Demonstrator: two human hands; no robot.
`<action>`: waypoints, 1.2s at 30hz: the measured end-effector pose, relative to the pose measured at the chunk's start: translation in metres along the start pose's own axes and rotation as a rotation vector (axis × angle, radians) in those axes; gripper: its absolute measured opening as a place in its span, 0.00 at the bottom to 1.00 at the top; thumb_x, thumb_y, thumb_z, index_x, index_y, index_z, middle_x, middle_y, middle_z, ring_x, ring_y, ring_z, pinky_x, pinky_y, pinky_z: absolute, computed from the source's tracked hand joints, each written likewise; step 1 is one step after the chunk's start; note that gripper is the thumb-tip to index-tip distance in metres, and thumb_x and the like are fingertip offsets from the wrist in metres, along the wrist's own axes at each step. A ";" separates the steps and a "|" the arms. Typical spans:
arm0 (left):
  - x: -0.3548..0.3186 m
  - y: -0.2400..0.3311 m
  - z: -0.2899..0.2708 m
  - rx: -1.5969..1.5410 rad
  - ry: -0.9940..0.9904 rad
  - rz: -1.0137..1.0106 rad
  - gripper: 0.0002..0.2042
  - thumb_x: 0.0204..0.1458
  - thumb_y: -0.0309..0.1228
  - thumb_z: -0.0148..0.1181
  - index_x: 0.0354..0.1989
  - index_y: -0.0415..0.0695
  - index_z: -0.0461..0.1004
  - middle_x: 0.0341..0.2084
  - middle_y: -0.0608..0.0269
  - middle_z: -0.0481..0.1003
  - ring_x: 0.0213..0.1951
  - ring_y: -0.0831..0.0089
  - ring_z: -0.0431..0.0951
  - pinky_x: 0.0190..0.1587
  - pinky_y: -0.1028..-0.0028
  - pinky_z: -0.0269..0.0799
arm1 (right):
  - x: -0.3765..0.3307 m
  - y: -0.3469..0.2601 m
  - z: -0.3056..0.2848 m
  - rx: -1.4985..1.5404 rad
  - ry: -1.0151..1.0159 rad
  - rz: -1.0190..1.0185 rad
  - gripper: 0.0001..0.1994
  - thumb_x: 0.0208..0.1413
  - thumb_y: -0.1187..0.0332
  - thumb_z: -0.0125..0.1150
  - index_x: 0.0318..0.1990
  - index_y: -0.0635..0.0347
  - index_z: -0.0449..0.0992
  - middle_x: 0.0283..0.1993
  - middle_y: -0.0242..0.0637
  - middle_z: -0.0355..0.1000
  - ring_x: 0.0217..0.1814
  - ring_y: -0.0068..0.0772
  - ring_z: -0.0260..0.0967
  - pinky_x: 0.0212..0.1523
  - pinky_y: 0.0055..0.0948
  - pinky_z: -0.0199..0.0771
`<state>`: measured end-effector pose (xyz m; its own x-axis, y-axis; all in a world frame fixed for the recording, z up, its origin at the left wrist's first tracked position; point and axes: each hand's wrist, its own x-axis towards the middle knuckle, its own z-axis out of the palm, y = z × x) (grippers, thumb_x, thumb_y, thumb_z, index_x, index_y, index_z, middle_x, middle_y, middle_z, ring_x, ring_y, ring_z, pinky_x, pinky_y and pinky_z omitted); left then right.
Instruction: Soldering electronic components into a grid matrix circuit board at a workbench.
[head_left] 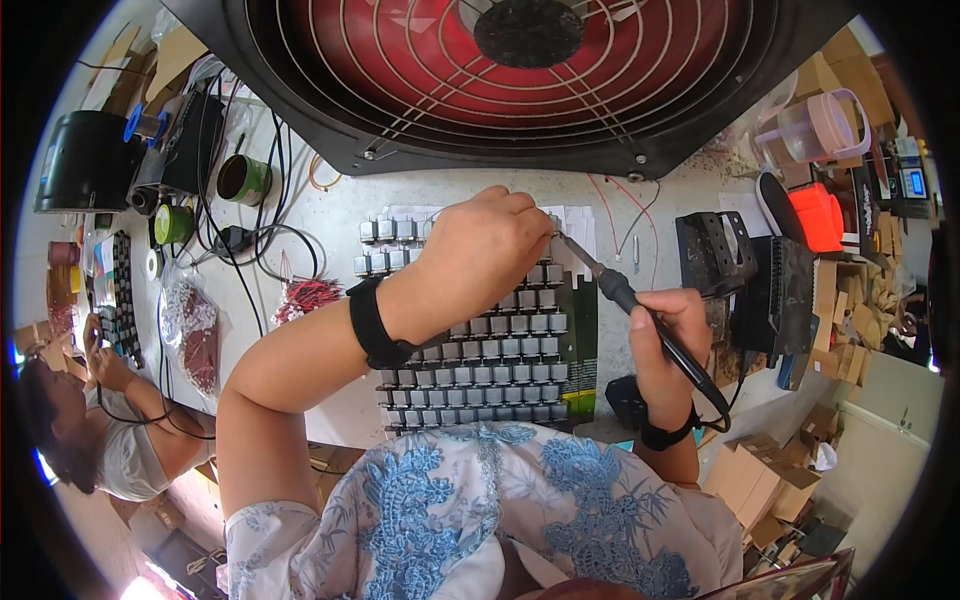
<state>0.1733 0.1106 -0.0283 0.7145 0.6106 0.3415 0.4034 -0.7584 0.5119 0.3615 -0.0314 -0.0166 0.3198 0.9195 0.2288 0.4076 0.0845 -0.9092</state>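
My left hand [482, 248] reaches over the far rows of small silver block-shaped parts [500, 348], which look like little motors. Its fingers are pinched together at the far right of the rows; what they hold is hidden or too small to name. In my right hand [677, 325] is a soldering iron [620, 291] with a dark handle, gripped like a pen. The iron's metal tip points up and left, close to my left fingertips; whether it touches anything I cannot tell. My left hand and forearm cover part of the rows.
A large black-framed fan [520, 140] with a wire guard stands at the far edge. Left lie red wires [308, 297], black cables, a green tin [244, 179] and a plastic bag [190, 330]. Right are a black perforated holder [716, 252] and cartons. Another person [130, 440] works at far left.
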 end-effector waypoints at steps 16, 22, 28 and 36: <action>-0.004 -0.006 -0.005 -0.051 0.055 -0.070 0.05 0.45 0.24 0.63 0.31 0.41 0.77 0.25 0.58 0.76 0.31 0.58 0.76 0.34 0.65 0.74 | -0.001 -0.008 0.001 0.003 0.001 0.058 0.08 0.53 0.74 0.63 0.39 0.65 0.72 0.25 0.29 0.70 0.24 0.12 0.61 0.25 0.16 0.61; -0.007 -0.009 -0.003 -0.054 0.026 -0.048 0.05 0.45 0.24 0.63 0.31 0.40 0.77 0.25 0.58 0.76 0.31 0.57 0.76 0.34 0.64 0.74 | 0.001 -0.008 0.008 0.001 -0.050 0.050 0.08 0.53 0.75 0.63 0.38 0.65 0.72 0.24 0.28 0.69 0.23 0.12 0.61 0.25 0.16 0.61; -0.008 -0.010 -0.002 -0.062 0.001 -0.047 0.05 0.45 0.24 0.63 0.31 0.41 0.77 0.25 0.58 0.76 0.32 0.58 0.76 0.34 0.64 0.74 | 0.001 -0.009 0.009 0.006 -0.055 0.045 0.07 0.53 0.75 0.63 0.38 0.65 0.72 0.24 0.28 0.70 0.23 0.12 0.61 0.24 0.15 0.61; -0.009 -0.012 0.000 -0.049 -0.027 -0.056 0.05 0.46 0.24 0.62 0.32 0.41 0.77 0.27 0.57 0.76 0.33 0.57 0.76 0.35 0.64 0.74 | -0.001 -0.011 0.009 0.005 -0.084 0.065 0.08 0.53 0.75 0.64 0.39 0.65 0.72 0.27 0.31 0.71 0.24 0.12 0.63 0.26 0.15 0.62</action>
<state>0.1619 0.1144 -0.0376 0.7067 0.6452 0.2904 0.4154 -0.7106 0.5679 0.3488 -0.0292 -0.0103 0.2726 0.9520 0.1391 0.3842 0.0249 -0.9229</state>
